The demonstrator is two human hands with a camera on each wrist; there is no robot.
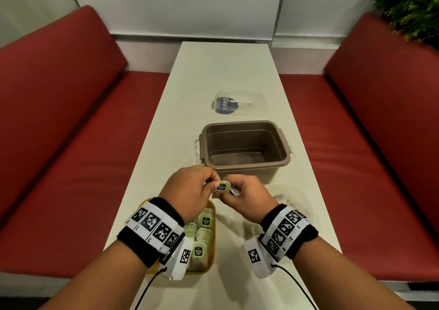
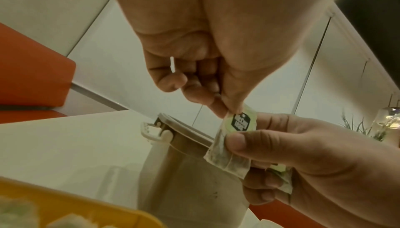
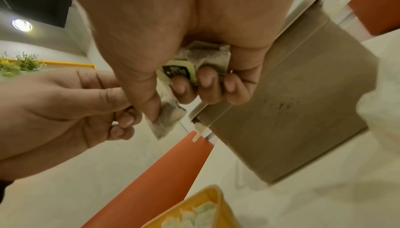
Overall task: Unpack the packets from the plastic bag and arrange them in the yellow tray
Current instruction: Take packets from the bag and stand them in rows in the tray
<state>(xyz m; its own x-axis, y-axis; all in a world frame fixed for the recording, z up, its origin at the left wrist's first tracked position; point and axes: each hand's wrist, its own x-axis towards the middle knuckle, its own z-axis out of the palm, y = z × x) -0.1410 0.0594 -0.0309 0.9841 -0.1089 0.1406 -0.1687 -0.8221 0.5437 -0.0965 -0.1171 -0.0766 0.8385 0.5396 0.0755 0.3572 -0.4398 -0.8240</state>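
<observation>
While the brown tub (image 1: 244, 147) stands on the tabletop (image 1: 225, 72) beyond the yellow tray (image 1: 212, 260), my left hand (image 1: 187, 191) and right hand (image 1: 247, 198) pinch one packet (image 1: 221, 187) between them, above the tray's far end.

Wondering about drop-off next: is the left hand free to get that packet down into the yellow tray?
Probably yes. The left hand pinches the packet just above the yellow tray, nothing between; the right hand also grips it and must let go.
</observation>
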